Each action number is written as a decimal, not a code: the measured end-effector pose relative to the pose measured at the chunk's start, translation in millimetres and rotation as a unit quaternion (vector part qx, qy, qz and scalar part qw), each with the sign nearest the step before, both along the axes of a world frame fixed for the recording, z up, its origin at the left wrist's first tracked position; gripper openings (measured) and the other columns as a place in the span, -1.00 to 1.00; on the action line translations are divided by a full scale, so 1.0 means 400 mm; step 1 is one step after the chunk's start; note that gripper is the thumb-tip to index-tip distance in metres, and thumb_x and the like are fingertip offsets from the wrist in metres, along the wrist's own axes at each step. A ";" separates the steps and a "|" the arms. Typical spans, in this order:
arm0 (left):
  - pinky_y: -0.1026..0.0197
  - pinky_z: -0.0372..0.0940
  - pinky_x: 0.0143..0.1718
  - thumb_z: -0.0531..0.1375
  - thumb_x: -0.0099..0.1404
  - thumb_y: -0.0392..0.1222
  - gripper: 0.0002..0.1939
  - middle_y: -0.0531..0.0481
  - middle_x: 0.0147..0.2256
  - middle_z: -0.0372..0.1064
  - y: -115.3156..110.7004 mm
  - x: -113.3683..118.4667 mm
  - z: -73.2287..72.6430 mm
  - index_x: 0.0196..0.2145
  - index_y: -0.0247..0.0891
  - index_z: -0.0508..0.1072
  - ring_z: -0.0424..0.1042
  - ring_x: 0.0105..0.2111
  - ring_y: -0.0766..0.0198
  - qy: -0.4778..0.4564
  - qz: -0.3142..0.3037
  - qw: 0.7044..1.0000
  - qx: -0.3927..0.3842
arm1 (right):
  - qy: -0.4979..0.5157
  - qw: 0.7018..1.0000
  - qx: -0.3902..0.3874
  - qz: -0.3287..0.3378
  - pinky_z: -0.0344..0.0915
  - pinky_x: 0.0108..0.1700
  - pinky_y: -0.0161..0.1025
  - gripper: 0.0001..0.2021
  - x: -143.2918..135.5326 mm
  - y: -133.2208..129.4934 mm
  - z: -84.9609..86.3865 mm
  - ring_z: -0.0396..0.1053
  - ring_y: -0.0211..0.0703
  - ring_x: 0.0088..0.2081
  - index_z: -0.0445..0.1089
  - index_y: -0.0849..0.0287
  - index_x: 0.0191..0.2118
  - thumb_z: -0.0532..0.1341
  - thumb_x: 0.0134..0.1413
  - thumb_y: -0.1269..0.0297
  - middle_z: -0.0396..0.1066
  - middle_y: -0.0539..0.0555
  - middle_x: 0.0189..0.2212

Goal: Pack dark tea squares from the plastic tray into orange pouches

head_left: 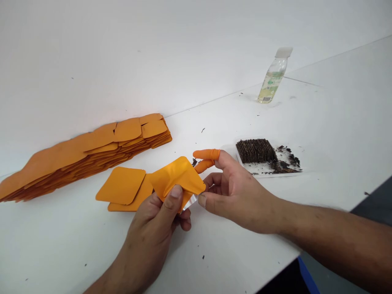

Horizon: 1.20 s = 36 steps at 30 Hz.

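My left hand grips an orange foil pouch, its thumb pressed on the front and its other fingers behind. A silvery inner side shows at the pouch's lower right edge. Close to the right edge is my right hand, with orange finger cots on two outstretched fingers. Its thumb tip is at the pouch's corner, apart from those fingers; its remaining fingers are curled and partly hidden. Two more orange pouches lie overlapping on the table just behind my left hand.
A long row of stacked orange pouches lies at the left along the wall. On the right, a white tray holds a dark block of thin, ridged pieces and loose crumbs. Farther back stands a capped bottle of pale liquid. Dark specks dot the white table.
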<state>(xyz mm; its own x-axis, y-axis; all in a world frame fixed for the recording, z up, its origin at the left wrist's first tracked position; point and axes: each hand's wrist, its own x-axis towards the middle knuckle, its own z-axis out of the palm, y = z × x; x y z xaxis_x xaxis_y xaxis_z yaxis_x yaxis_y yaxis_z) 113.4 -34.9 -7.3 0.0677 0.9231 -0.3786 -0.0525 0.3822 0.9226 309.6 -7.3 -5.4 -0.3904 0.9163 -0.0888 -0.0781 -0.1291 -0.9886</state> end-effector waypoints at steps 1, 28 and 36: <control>0.36 0.40 -0.40 0.40 0.18 0.34 -0.51 0.07 -0.42 0.40 0.000 0.002 0.002 -0.31 -0.18 0.57 0.34 -0.45 0.36 -0.002 0.002 1.000 -0.003 | -0.003 1.000 0.007 0.000 0.53 -0.16 -0.07 -0.38 -0.001 -0.002 -0.003 0.45 -0.14 -0.12 0.19 -0.13 0.27 0.34 0.15 0.39 0.33 0.09 0.20; 0.25 0.32 -0.47 0.42 0.17 0.28 -0.56 0.05 -0.47 0.40 -0.014 0.035 0.028 -0.39 -0.15 0.54 0.31 -0.50 0.28 -0.038 0.021 0.999 -0.007 | -0.054 0.995 -0.056 0.055 0.26 -0.53 -0.38 -0.41 0.012 0.006 0.012 0.29 -0.33 -0.48 0.30 -0.04 0.17 0.35 0.06 0.54 0.31 -0.11 -0.33; 0.22 0.22 -0.52 0.18 0.39 0.32 -0.44 0.06 -0.57 0.19 -0.024 0.021 0.013 -0.57 -0.13 0.32 0.21 -0.53 0.24 0.119 -0.016 0.986 0.114 | -0.109 0.979 -0.073 0.157 0.36 -0.45 -0.34 -0.27 0.032 0.019 0.019 0.41 -0.27 -0.39 0.19 -0.05 0.30 0.45 0.07 0.38 0.42 -0.01 -0.19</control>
